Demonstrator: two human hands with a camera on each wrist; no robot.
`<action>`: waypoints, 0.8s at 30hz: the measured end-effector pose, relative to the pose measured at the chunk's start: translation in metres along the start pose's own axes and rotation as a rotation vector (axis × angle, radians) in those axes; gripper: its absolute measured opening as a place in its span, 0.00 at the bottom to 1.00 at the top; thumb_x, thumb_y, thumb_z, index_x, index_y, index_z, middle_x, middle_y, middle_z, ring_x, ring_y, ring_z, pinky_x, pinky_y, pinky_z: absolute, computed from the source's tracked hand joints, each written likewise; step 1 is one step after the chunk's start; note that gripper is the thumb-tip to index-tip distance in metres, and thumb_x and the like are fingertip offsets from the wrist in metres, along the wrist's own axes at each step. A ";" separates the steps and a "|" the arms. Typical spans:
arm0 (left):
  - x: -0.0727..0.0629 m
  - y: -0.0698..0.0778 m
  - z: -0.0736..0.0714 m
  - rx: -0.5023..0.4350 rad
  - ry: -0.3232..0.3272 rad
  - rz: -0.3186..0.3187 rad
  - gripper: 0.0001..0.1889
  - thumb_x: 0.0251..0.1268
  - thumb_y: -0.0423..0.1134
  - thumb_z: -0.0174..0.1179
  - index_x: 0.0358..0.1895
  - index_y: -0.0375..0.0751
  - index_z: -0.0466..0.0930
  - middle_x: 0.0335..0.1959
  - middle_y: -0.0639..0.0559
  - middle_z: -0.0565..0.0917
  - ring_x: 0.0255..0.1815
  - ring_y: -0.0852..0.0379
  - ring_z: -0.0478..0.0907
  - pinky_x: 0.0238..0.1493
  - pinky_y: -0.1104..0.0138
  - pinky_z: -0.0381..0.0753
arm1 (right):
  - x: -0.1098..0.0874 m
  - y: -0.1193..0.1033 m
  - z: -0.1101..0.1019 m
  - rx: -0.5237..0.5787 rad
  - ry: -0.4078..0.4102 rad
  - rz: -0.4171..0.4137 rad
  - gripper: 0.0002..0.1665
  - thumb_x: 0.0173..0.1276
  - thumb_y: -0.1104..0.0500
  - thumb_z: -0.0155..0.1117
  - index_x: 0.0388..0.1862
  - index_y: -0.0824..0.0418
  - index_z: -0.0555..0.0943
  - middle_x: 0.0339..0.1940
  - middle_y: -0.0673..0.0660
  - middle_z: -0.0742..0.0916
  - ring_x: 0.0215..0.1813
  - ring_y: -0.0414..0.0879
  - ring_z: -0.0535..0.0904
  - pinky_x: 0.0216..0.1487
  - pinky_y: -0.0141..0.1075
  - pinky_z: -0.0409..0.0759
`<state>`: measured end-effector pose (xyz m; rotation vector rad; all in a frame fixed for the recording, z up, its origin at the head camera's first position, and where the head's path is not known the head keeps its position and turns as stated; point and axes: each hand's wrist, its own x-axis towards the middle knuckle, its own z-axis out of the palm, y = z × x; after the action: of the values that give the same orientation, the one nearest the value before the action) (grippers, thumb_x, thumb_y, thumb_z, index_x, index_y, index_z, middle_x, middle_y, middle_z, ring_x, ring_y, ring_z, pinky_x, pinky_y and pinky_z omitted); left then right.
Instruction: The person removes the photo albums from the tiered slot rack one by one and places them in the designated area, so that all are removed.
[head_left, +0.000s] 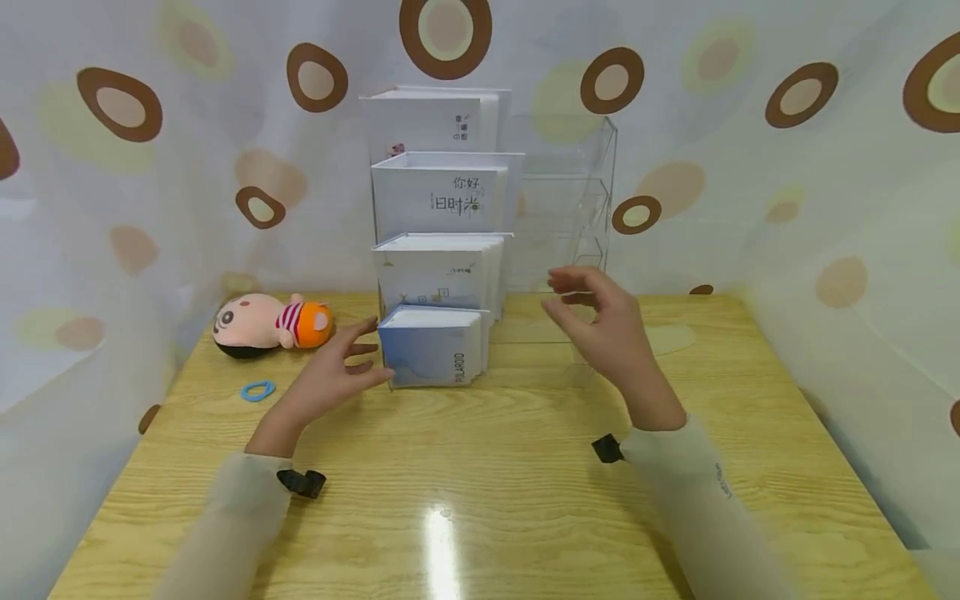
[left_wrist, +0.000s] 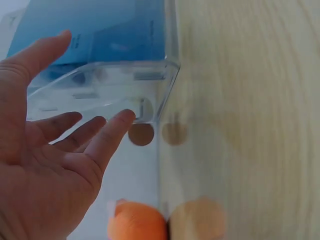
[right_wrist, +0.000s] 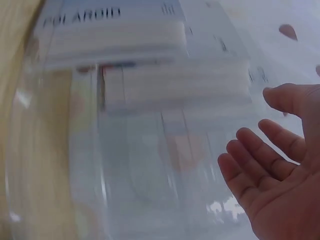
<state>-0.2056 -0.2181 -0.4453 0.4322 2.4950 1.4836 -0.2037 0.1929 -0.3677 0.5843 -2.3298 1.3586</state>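
Observation:
A clear tiered rack point(head_left: 551, 329) stands at the back of the table, with thick white-covered books in its left half. On the lowest tier is a blue-and-white book point(head_left: 427, 350) marked POLAROID. Above it are a white book point(head_left: 431, 271) with small drawings, a white book point(head_left: 420, 196) with large black characters, and another white book point(head_left: 427, 121) at the top. My left hand point(head_left: 333, 375) is at the rack's lower left side, fingers spread; whether the fingertips touch it I cannot tell. My right hand point(head_left: 603, 325), holding nothing, hovers before the rack's right half with fingers loosely bent.
To the left lies a plush doll point(head_left: 273, 323) with an orange bottom and striped top. In front of it is a blue ring-shaped band point(head_left: 257, 391). A patterned curtain point(head_left: 675, 167) encloses the wooden table point(head_left: 450, 467) at the back and sides.

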 end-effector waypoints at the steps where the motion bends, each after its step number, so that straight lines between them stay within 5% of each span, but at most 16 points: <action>1: 0.001 -0.002 0.003 -0.013 -0.002 -0.017 0.51 0.78 0.46 0.75 0.93 0.43 0.52 0.93 0.39 0.58 0.86 0.29 0.69 0.82 0.37 0.79 | 0.002 -0.001 0.008 0.034 -0.035 0.026 0.21 0.80 0.64 0.73 0.69 0.66 0.85 0.63 0.63 0.91 0.65 0.58 0.88 0.68 0.35 0.89; 6: 0.005 -0.007 0.011 -0.014 0.018 -0.055 0.51 0.76 0.45 0.76 0.93 0.41 0.54 0.92 0.39 0.61 0.84 0.31 0.73 0.79 0.37 0.82 | 0.010 0.001 0.045 0.189 -0.142 0.147 0.23 0.80 0.62 0.74 0.70 0.66 0.83 0.64 0.65 0.89 0.67 0.58 0.86 0.70 0.44 0.90; 14: 0.006 -0.012 0.017 -0.001 0.020 -0.061 0.46 0.75 0.43 0.76 0.89 0.37 0.62 0.88 0.37 0.69 0.82 0.31 0.76 0.79 0.38 0.83 | 0.005 0.008 0.076 0.260 -0.172 0.263 0.21 0.77 0.62 0.77 0.65 0.66 0.84 0.61 0.64 0.88 0.61 0.55 0.86 0.61 0.24 0.87; 24: 0.010 -0.009 0.016 0.006 0.063 -0.075 0.39 0.74 0.42 0.75 0.84 0.37 0.72 0.83 0.37 0.77 0.72 0.34 0.86 0.63 0.61 0.92 | 0.003 0.010 0.091 0.277 -0.202 0.274 0.21 0.74 0.61 0.81 0.61 0.62 0.86 0.59 0.62 0.90 0.60 0.57 0.89 0.64 0.42 0.90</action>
<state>-0.2109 -0.2058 -0.4609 0.2936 2.5348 1.4830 -0.2220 0.1165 -0.4151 0.5156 -2.4686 1.8461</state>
